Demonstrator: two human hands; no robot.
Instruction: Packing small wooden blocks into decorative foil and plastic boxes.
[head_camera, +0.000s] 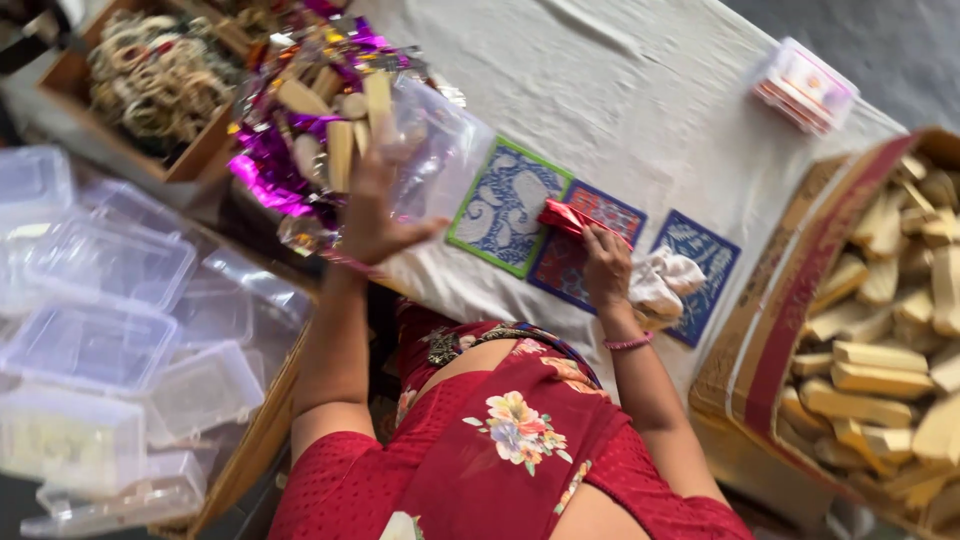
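My left hand (372, 205) reaches into a clear plastic bag (430, 150) and touches pale wooden pieces (340, 150) that lie among shiny magenta foil wrappers (265, 165). My right hand (605, 265) holds a red foil wrapper (565, 217) down on a red and blue patterned mat (585, 245) on the white cloth-covered table (640, 90). A crumpled white cloth (665, 280) lies just right of my right hand. A green-edged blue patterned mat (505, 205) lies between my two hands.
A cardboard box (790, 300) full of pale wooden blocks stands at the right. Several clear plastic lidded boxes (100, 330) pile up at the left. A wooden tray of bangles (150, 75) sits top left. A small pink and white packet (805, 85) lies top right. Another blue mat (705, 265) is beside the cloth.
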